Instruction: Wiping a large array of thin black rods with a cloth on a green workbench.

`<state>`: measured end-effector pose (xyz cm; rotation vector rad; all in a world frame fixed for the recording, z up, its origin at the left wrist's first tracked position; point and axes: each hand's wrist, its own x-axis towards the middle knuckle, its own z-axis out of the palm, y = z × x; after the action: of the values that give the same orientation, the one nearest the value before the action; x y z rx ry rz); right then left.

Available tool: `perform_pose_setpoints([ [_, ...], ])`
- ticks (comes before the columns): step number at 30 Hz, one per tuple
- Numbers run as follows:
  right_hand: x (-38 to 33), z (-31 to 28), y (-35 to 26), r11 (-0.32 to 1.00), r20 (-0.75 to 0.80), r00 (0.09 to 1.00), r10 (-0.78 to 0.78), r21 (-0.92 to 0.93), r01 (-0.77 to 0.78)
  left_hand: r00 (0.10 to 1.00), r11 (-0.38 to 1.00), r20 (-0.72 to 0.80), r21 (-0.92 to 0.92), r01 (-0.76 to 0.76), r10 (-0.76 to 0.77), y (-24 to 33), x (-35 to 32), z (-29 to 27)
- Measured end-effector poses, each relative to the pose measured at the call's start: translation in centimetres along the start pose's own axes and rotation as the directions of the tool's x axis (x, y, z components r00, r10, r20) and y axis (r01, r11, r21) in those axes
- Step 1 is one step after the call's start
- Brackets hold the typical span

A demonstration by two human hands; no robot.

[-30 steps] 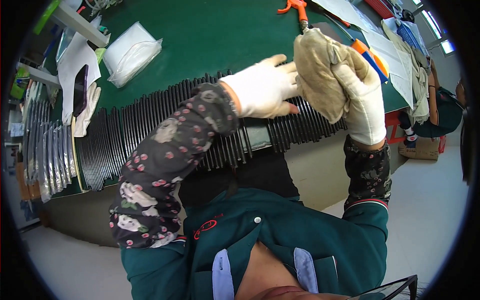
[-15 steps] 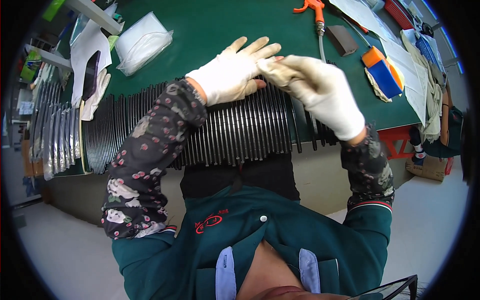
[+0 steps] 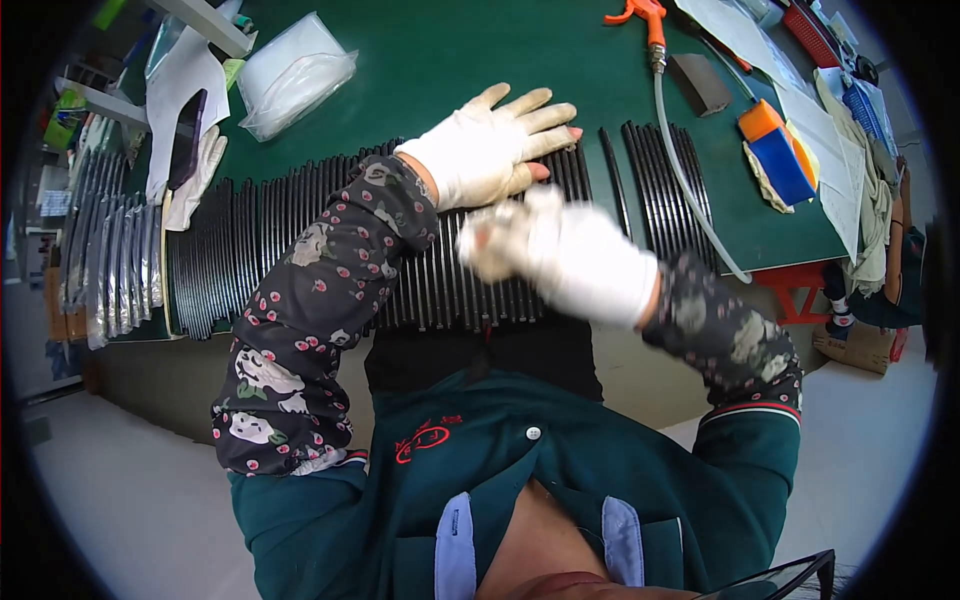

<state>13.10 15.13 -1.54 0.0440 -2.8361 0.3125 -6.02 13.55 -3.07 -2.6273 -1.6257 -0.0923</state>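
Note:
A long row of black ribbed strips [image 3: 300,250] lies side by side along the near edge of the green table [image 3: 450,50]. My left hand [image 3: 495,150], in a white glove, rests flat on the strips with its fingers spread. My right hand [image 3: 575,262], also gloved, is blurred by motion just in front of it, low over the strips. It is closed on a crumpled beige cloth [image 3: 490,238] that sticks out toward the left. My flowered sleeves cover part of the row.
An orange air gun [image 3: 640,12] with a white hose [image 3: 690,190] lies at the back right, near a dark block [image 3: 700,85] and an orange-and-blue block [image 3: 775,150]. A clear plastic bag [image 3: 295,75] sits back left. Silvery strips [image 3: 110,260] are stacked far left.
My right hand has come down from the raised position at the right and swept left over the strips with the cloth. My left hand has stayed on the strips, fingers now spread flat.

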Motion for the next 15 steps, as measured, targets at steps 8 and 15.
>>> perform_pose_setpoints([
  [8,-1.0,-1.9,0.0,0.896,-0.057,0.998,-0.042,0.439,0.063,0.999,0.999,-0.024,-0.019,-0.047,0.046,-0.2,-1.0,-1.3],
  [15,-4.8,-5.6,-2.5,0.875,0.258,0.959,-0.118,0.484,-0.023,0.998,0.998,-0.038,-0.015,-0.055,0.054,0.0,-0.2,-0.8],
])
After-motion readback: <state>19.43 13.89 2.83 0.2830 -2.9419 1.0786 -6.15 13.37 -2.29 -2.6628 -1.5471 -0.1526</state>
